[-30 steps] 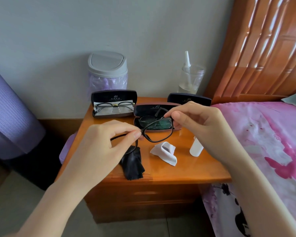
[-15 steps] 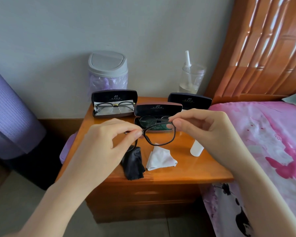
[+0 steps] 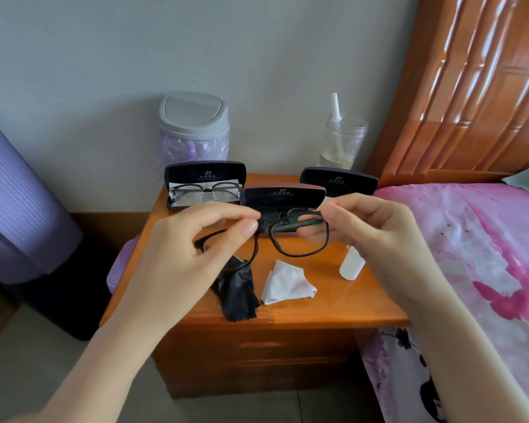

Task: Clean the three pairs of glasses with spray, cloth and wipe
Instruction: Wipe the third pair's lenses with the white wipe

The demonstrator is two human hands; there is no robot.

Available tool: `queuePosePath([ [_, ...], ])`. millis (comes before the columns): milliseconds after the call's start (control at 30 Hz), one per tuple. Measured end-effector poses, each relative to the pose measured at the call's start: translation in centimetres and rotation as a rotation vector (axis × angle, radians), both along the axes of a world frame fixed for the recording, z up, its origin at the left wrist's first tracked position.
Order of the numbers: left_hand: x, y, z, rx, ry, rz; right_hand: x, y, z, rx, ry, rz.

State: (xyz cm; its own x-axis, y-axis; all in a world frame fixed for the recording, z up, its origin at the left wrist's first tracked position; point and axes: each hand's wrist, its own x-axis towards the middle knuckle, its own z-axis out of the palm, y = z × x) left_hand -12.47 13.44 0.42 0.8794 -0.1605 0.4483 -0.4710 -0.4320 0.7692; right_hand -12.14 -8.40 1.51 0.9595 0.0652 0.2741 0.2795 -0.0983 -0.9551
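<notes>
Both hands hold a pair of black-framed glasses [image 3: 300,239] above the wooden nightstand [image 3: 333,303]. My left hand [image 3: 196,248] pinches the frame near its bridge. My right hand [image 3: 370,227] pinches the folded temple at the right end. On the nightstand below lie a dark cloth [image 3: 237,293], a white wipe [image 3: 286,283] and a small white spray bottle [image 3: 350,264], partly behind my right hand. An open case at the back left [image 3: 205,184] holds a second pair of glasses. The middle open case [image 3: 283,196] holds another pair, mostly hidden by my hands.
A third open case [image 3: 338,180] stands at the back right. A small grey swing-lid bin [image 3: 194,129] and a clear cup with a white tube [image 3: 342,141] stand by the wall. A pink-sheeted bed [image 3: 477,257] lies right; a purple roll [image 3: 16,206] stands left.
The right hand has folded the temple in across the frame. The glasses have tilted and shifted slightly towards me. The white wipe lies flatter than a second ago.
</notes>
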Motion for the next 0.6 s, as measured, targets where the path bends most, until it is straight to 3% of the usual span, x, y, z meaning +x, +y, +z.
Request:
queuePosePath([
  [300, 1.4, 1.7, -0.9, -0.543, 0.256, 0.014, 0.4, -0.3, 0.4, 0.32, 0.029, -0.071],
  [600, 1.5, 0.6, -0.9, -0.796, 0.373, -0.163, 0.5, 0.3, -0.5, 0.187, 0.0, -0.071],
])
